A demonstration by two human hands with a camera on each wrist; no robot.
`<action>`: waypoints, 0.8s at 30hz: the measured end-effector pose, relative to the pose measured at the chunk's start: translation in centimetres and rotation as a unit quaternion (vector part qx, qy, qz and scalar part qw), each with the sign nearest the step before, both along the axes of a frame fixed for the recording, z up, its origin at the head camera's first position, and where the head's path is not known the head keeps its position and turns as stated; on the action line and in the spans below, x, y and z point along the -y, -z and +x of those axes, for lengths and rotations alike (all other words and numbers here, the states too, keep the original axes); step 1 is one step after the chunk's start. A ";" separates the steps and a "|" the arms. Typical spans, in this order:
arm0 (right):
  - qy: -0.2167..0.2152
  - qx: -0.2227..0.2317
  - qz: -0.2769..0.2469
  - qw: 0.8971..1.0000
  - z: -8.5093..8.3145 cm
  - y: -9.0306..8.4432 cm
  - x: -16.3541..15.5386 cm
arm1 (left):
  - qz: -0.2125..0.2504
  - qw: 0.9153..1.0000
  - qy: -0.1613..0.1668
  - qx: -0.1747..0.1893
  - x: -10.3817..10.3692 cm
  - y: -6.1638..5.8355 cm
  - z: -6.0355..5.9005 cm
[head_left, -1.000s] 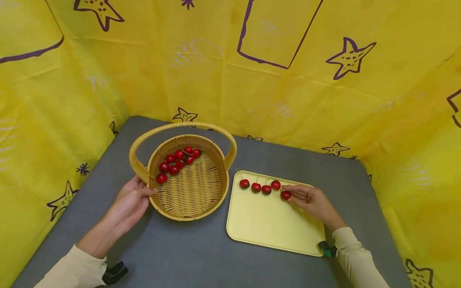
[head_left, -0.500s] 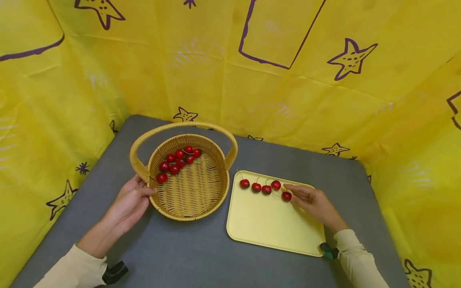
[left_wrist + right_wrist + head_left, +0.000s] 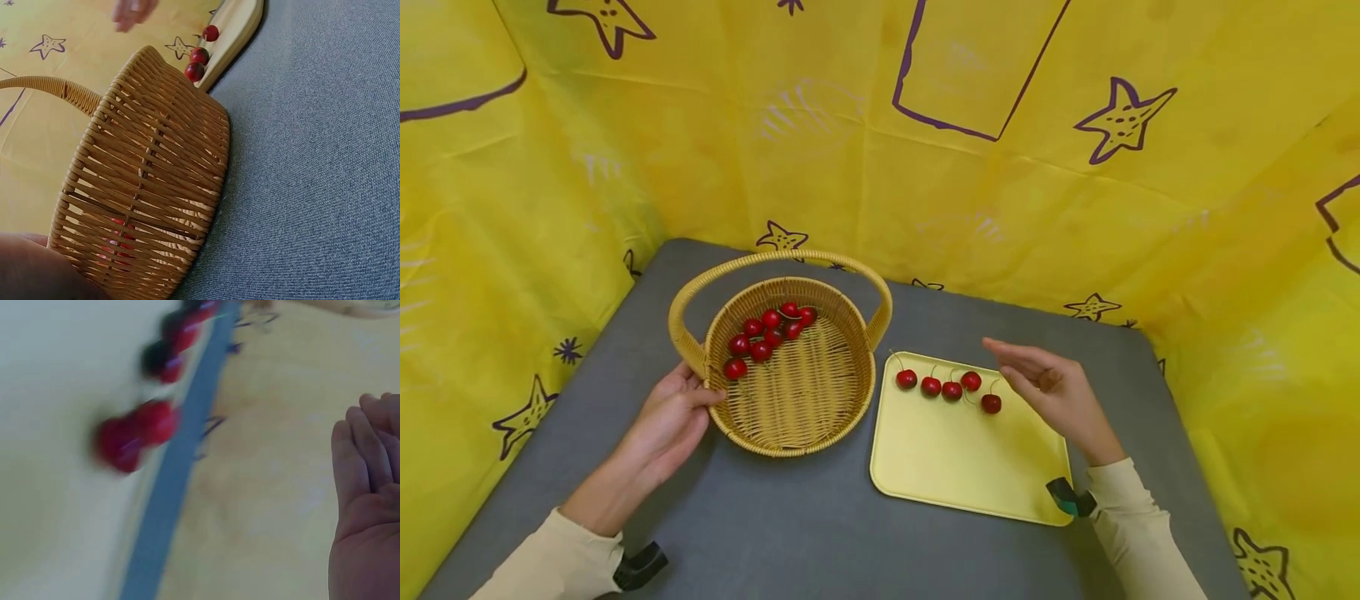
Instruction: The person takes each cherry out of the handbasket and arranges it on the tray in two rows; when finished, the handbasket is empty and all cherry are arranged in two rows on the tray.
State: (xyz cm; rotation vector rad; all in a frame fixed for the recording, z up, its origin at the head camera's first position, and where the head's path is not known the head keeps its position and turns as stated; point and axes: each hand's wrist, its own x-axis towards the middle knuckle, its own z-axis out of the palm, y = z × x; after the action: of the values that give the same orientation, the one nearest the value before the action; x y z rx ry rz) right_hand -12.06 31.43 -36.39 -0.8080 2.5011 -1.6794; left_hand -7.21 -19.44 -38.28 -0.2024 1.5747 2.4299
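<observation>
My left hand (image 3: 672,423) grips the left rim of a round wicker basket (image 3: 790,448), thumb over the edge and fingers beneath the handle's base. Several red cherries (image 3: 760,351) lie in a cluster along the basket's far left inside. To the right, a pale yellow tray (image 3: 955,467) bears several more cherries (image 3: 930,386) in a loose row near its far edge. Raised above the tray's right side, my right hand (image 3: 1060,396) holds nothing, its fingers extended and close together. In the right wrist view its fingers (image 3: 351,462) appear apart from the blurred cherries (image 3: 122,444).
The basket's arched handle (image 3: 782,257) stands upright. Grey cloth (image 3: 775,525) covers the table, and a yellow curtain (image 3: 842,183) with drawn starfish surrounds it at the back and sides. A dark device is strapped at each wrist.
My right hand has let go of the rightmost cherry, which stays on the tray, and has lifted up and away from it. The left hand keeps its place on the basket.
</observation>
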 end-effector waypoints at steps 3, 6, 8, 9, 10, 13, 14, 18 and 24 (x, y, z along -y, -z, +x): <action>-0.004 -0.022 -0.024 0.999 -0.2 -2.1 2.2 | 0.002 1.000 -0.001 0.000 0.1 0.0 0.0; -0.010 -0.036 -0.055 0.998 0.0 -4.4 4.7 | 0.004 1.000 -0.001 0.001 0.1 -0.1 0.0; -0.017 -0.041 -0.078 0.996 0.2 -5.7 6.3 | 0.006 1.000 -0.001 0.001 0.0 -0.1 0.0; -0.022 -0.044 -0.088 0.995 0.3 -6.3 7.0 | 0.006 1.000 -0.001 0.000 0.0 -0.1 0.0; -0.029 -0.047 -0.098 0.994 0.3 -6.7 7.8 | 0.006 1.000 -0.001 0.000 0.0 -0.1 0.0; -0.058 -0.057 -0.126 0.989 0.0 -7.3 9.7 | 0.008 1.000 -0.003 -0.002 0.1 -0.1 0.0; -0.067 -0.060 -0.133 0.987 -0.1 -7.4 10.3 | 0.007 1.000 -0.003 -0.002 0.1 -0.1 0.0; -0.102 -0.047 -0.156 0.981 -0.6 -7.0 12.3 | 0.005 1.000 -0.003 -0.003 0.0 0.0 -0.1; -0.136 -0.009 -0.146 0.980 -1.2 -6.4 15.9 | 0.002 1.000 -0.003 0.001 0.0 0.0 -0.1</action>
State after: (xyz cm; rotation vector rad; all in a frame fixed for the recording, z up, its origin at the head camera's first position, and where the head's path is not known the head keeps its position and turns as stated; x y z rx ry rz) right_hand -13.24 15.52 -29.99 -1.1337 2.0600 -1.9639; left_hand -7.26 -19.41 -38.26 -0.2085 1.5697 2.4364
